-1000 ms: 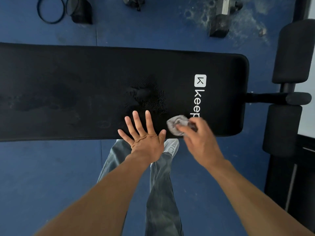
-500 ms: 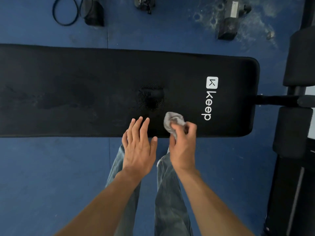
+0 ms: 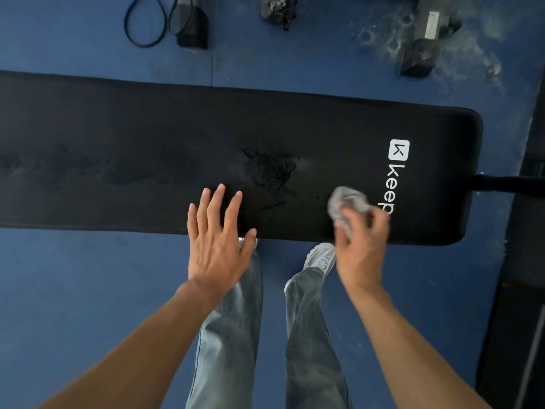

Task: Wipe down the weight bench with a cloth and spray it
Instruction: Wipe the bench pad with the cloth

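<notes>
A: Head view. Wiping step running?
B: Wiping, judging by layout. Gripping bunched grey cloth [image 3: 345, 202] in right hand [image 3: 362, 249], fingers curled round it, pressing it onto weight bench [image 3: 132, 137] near the front edge, just beside the logo [image 3: 395, 175].
A: Left side?
B: Holding left hand [image 3: 218, 243] flat over the near edge of the pad, fingers straight, gripping nothing. Touching or hovering: cannot tell.
A: Spray?
B: Not seeing any bottle. Seeing wet patch [image 3: 271, 169] mid-pad, between the hands and slightly farther in. Probably sprayed, not yet wiped off.
A: Next move?
B: Likely dragging cloth left across that patch, then working toward the far left end. Needing firm downward pressure and overlapping strokes, keeping the wad tight.
A: Clutter?
B: Lying on floor [image 3: 73, 290] beyond the bench: dumbbell [image 3: 421, 42], cable loop [image 3: 144, 25]. Well apart, not interfering.
</notes>
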